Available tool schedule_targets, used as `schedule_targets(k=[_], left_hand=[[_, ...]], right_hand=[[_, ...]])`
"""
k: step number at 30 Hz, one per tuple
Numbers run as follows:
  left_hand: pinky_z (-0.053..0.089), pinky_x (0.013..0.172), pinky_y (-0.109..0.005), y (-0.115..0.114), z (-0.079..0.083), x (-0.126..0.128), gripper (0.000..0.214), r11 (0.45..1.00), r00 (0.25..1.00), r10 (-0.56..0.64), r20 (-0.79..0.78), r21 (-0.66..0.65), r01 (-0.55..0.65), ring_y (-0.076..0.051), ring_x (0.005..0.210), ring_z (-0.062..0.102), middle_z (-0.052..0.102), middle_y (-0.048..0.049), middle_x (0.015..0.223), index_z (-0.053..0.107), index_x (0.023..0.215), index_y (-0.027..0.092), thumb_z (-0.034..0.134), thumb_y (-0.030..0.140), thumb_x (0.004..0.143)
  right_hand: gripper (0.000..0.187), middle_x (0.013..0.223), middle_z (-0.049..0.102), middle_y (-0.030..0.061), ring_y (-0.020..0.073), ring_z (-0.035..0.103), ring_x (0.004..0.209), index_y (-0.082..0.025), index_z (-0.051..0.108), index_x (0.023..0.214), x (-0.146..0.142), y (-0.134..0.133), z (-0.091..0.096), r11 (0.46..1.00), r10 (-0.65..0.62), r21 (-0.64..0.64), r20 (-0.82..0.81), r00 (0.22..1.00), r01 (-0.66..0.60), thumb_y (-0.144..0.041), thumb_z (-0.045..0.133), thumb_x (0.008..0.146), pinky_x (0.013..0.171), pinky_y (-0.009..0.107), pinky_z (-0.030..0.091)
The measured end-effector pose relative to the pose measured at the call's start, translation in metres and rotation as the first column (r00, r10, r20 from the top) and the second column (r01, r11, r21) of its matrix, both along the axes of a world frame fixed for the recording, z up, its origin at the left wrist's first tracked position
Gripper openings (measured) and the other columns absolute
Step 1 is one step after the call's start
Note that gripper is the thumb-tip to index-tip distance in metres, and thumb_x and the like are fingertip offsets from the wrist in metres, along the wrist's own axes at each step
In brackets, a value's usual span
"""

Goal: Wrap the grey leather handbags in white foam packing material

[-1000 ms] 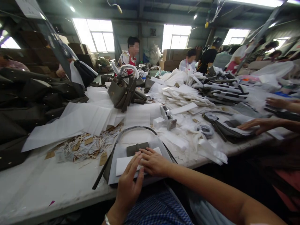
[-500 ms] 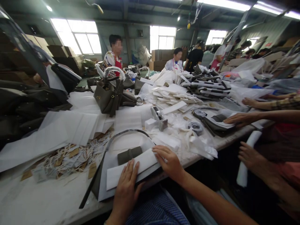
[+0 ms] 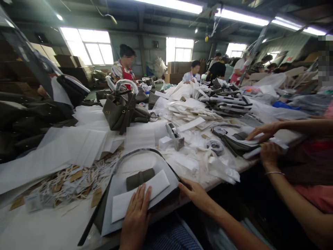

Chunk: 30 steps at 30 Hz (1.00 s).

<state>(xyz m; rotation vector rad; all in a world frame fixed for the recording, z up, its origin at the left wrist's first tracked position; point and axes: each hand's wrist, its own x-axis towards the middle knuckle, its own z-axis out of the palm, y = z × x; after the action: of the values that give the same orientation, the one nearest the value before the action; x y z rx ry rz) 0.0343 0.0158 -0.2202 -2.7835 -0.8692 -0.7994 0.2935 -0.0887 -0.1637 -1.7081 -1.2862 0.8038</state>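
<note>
A dark olive handbag point(image 3: 97, 218) lies flat at the table's front edge, its long wrapped handle point(image 3: 153, 151) arching away from me. White foam sheeting point(image 3: 109, 208) covers its upper face. On that rest a small olive pouch-like piece point(image 3: 140, 178) and a folded white foam strip point(image 3: 158, 182). My left hand point(image 3: 136, 213) is spread flat on the strip, fingers extended and pressing down. At the bag's right corner, my right hand point(image 3: 195, 194) pinches the edge between thumb and fingers; part of the fingers is hidden.
Tags with strings point(image 3: 75, 184) lie left of the bag, beside stacked foam sheets point(image 3: 75, 146). A tape dispenser point(image 3: 175, 136) and a tape roll point(image 3: 215, 146) are beyond it. To the right, a co-worker's hands point(image 3: 270, 152) work on another bag point(image 3: 234, 140). Finished-looking handbags point(image 3: 114, 111) stand behind.
My right hand has left the foam strip and moved to the bag's right corner. My left hand stays on the strip. The co-worker's lower hand has brought a white roll to the table.
</note>
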Motion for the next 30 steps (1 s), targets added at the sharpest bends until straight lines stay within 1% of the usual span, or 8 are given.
schedule_targets(k=[4,7,10,13,16,18,25,30], left_hand=[[0.042,0.113,-0.049,0.001,-0.003,0.001,0.070,1.000,1.000,-0.016,0.021,-0.010,0.017,-0.029,0.140,0.042,0.035,-0.0106,0.158,0.016,0.158,0.025,0.043,0.014,0.094],[0.038,0.114,-0.055,-0.002,0.003,0.001,0.070,0.995,0.998,-0.039,0.041,-0.094,0.043,-0.032,0.142,0.037,0.028,-0.0104,0.161,0.012,0.158,0.027,0.042,0.016,0.096],[0.032,0.116,-0.059,-0.004,0.010,0.003,0.070,0.978,0.997,-0.068,0.043,-0.193,0.075,-0.035,0.145,0.030,0.023,-0.0105,0.163,0.011,0.158,0.029,0.045,0.020,0.098],[0.029,0.118,-0.060,-0.004,0.014,0.004,0.070,0.962,0.995,-0.091,0.044,-0.253,0.099,-0.035,0.147,0.026,0.020,-0.0105,0.163,0.012,0.158,0.028,0.047,0.024,0.098],[0.028,0.118,-0.061,-0.005,0.015,0.003,0.069,0.953,0.994,-0.088,0.057,-0.286,0.101,-0.036,0.147,0.025,0.018,-0.0087,0.164,0.015,0.158,0.029,0.048,0.026,0.098],[0.027,0.118,-0.061,-0.006,0.016,0.003,0.069,0.950,0.995,-0.086,0.059,-0.296,0.100,-0.037,0.147,0.025,0.018,-0.0078,0.164,0.016,0.157,0.029,0.049,0.028,0.097],[0.027,0.119,-0.060,-0.010,0.022,0.005,0.068,0.955,0.996,-0.077,0.048,-0.284,0.087,-0.037,0.146,0.025,0.018,-0.0086,0.164,0.017,0.157,0.026,0.050,0.029,0.098],[0.027,0.119,-0.059,-0.011,0.022,0.004,0.067,0.961,0.996,-0.076,0.043,-0.262,0.084,-0.038,0.145,0.028,0.022,-0.0115,0.162,0.021,0.157,0.022,0.051,0.030,0.098]], right_hand=[[0.034,0.107,0.075,0.0059,0.0265,0.070,0.096,-0.022,0.071,0.118,0.018,0.000,0.018,0.997,0.073,-0.054,0.231,0.970,-0.062,-0.042,0.054,0.096,0.088,0.038,0.053],[0.029,0.091,0.076,0.0030,0.0213,0.070,0.085,-0.021,0.075,0.100,0.042,-0.021,0.015,0.999,-0.029,-0.019,0.245,0.969,0.035,-0.037,0.052,0.097,0.081,0.031,0.052],[0.031,0.082,0.075,0.0034,0.0194,0.069,0.076,-0.018,0.074,0.090,0.075,-0.072,-0.003,0.964,-0.245,-0.047,0.234,0.941,0.262,-0.038,0.051,0.097,0.075,0.028,0.052],[0.032,0.083,0.075,0.0047,0.0203,0.070,0.076,-0.018,0.073,0.092,0.097,-0.143,-0.029,0.848,-0.404,-0.192,0.369,0.837,0.494,-0.037,0.048,0.097,0.074,0.029,0.052],[0.029,0.090,0.075,0.0065,0.0226,0.070,0.084,-0.017,0.073,0.097,0.093,-0.198,-0.060,0.748,-0.415,-0.311,0.471,0.779,0.586,-0.033,0.049,0.095,0.078,0.032,0.052],[0.025,0.096,0.075,0.0079,0.0237,0.070,0.089,-0.016,0.073,0.104,0.078,-0.216,-0.084,0.708,-0.385,-0.381,0.497,0.778,0.595,-0.031,0.056,0.092,0.081,0.032,0.052],[0.024,0.107,0.072,0.0147,0.0327,0.062,0.112,-0.015,0.072,0.100,0.031,-0.208,-0.149,0.558,-0.247,-0.568,0.582,0.775,0.604,-0.026,0.076,0.080,0.094,0.043,0.048],[0.025,0.112,0.068,0.0103,0.0262,0.062,0.111,-0.013,0.067,0.106,0.033,-0.177,-0.164,0.563,-0.278,-0.569,0.553,0.786,0.600,-0.035,0.065,0.095,0.100,0.049,0.045]])
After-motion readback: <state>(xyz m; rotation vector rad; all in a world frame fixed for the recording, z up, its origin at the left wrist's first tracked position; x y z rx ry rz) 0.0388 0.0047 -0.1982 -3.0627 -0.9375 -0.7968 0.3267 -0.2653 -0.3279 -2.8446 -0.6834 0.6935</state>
